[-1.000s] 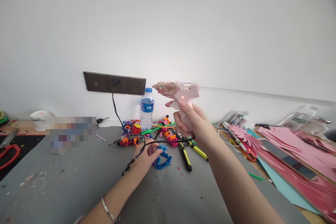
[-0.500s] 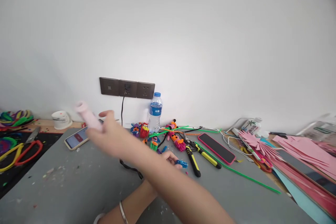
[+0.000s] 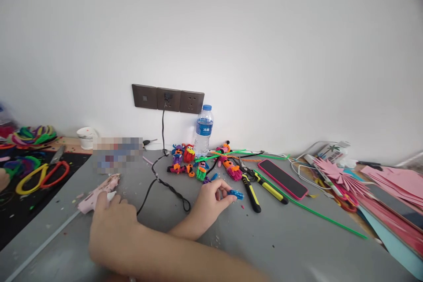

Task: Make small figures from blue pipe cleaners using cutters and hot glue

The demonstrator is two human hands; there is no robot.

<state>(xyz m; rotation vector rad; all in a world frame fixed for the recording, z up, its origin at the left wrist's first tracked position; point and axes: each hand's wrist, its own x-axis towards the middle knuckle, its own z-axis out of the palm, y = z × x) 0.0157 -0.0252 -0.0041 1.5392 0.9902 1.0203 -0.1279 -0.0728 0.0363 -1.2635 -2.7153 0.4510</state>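
My right hand reaches across to the left side of the grey mat, its fingers closed on a pink hot glue gun. A white trigger shows by the fingertips; the palm side is hidden. Under the right forearm, my left arm comes through from below. Near the middle, my left hand pinches a small glossy blue piece, probably coiled pipe cleaner, between thumb and fingers. Just beyond it lie several small pipe-cleaner figures and black-and-yellow pliers with handles spread.
A water bottle stands against the wall. A black cord runs from the socket across the mat. To the right lie a pink-cased phone, a green pipe cleaner and pink paper. Scissors and another person's hand are at left.
My right hand has come down and nearer to me with the glue gun, which was upright and raised before. My left hand still holds the blue piece and shows more fully. The view has shifted left.
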